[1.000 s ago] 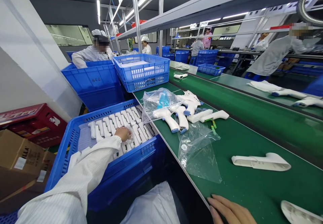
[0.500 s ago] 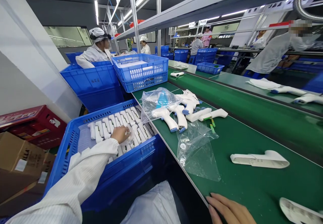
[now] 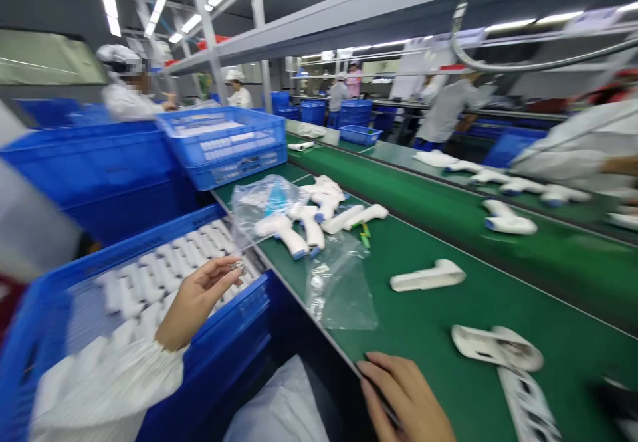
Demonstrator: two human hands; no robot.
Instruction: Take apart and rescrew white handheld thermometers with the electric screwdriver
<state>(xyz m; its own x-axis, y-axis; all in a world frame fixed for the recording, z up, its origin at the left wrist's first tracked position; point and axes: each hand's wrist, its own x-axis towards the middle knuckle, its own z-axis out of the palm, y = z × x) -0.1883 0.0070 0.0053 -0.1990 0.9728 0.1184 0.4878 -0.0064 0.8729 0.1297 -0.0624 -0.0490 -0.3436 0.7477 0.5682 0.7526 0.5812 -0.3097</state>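
Observation:
My left hand (image 3: 197, 296) is raised over the blue crate (image 3: 254, 296), thumb and fingers pinched on a small shiny ring-like part (image 3: 239, 267). Rows of white handle-shaped housings (image 3: 144, 282) lie below it in the crate. At the front edge of the green table, my right hand (image 3: 406, 399) rests with its fingers extended and nothing visible in it. Beyond the right hand lie a white half shell (image 3: 428, 276) and another open shell (image 3: 498, 347). Several white gun-shaped housings with blue ends (image 3: 289, 234) are heaped near a clear plastic bag (image 3: 341, 286).
Stacked blue baskets (image 3: 229, 146) stand at the table's far left. A green conveyor belt (image 3: 423, 206) runs along the far side, carrying a white gun-shaped housing (image 3: 511, 219). A metal shelf beam (image 3: 349, 16) crosses overhead. Co-workers in white coats are farther back and at right.
My left hand has lifted from the housings in the crate and now shows a small shiny part in its fingers. The view has swung right; my right hand stays at the table edge.

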